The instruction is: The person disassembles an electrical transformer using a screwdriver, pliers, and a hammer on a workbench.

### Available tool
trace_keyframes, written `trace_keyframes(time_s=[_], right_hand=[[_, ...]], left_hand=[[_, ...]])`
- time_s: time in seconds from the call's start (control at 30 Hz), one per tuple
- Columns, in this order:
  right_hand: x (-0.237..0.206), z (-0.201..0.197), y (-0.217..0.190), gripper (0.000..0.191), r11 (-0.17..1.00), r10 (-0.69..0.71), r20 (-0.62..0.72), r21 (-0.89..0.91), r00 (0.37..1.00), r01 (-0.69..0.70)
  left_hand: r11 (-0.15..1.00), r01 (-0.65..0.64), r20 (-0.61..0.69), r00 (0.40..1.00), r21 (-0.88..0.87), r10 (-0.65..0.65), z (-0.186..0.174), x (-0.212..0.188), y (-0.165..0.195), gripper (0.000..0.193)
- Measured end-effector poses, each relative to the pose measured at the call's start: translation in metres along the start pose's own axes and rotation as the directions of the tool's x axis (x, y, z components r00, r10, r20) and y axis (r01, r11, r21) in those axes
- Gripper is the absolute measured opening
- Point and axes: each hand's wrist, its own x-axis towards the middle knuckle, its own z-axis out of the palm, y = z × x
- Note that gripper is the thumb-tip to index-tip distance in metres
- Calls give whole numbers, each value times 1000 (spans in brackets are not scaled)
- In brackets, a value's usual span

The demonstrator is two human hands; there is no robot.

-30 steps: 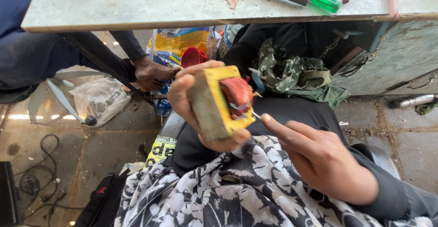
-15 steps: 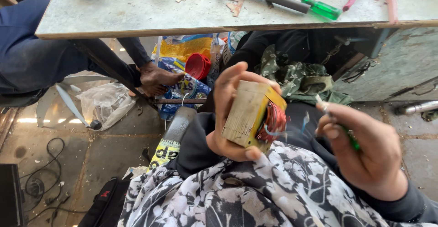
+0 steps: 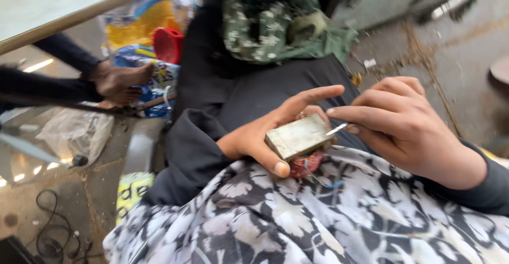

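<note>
My left hand grips a small block-shaped part with a pale metal face and a red copper winding underneath, held low over my lap. Thin red and blue wires hang from it. My right hand pinches a thin screwdriver, whose metal tip touches the block's right edge. Both hands rest above a black-and-white flowered cloth on my lap.
A table edge runs across the upper left. Another person's foot rests on a bar beside colourful packets and a red cap. A green camouflage cloth lies ahead. Cables and a plastic bag are on the floor.
My left hand lowered the block toward my lap and turned its metal face up. The right hand brought the screwdriver tip onto its edge. My view dropped, and the tabletop left the frame.
</note>
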Motion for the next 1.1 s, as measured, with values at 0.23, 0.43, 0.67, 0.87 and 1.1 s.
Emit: trace_keyframes(time_s=[0.23, 0.43, 0.67, 0.87, 1.1], right_hand=[[-26, 24, 43, 16, 989, 149, -5, -8, 989, -149], [-32, 28, 56, 22, 992, 126, -36, -18, 991, -126], [-20, 35, 47, 26, 995, 92, -30, -32, 995, -93], [-6, 42, 32, 28, 998, 29, -36, -55, 999, -31], [19, 51, -2, 25, 997, 8, 1, -70, 1000, -8]], left_hand=[[949, 223, -84, 965, -221, -247, -24, 39, -22, 129], [919, 318, -84, 935, -234, -345, -26, 46, -27, 127], [918, 343, -159, 913, -198, -376, -15, 30, -4, 125], [921, 386, -205, 898, -56, -389, -16, 6, 9, 125], [940, 337, -112, 937, 54, -330, -21, -33, 8, 116]])
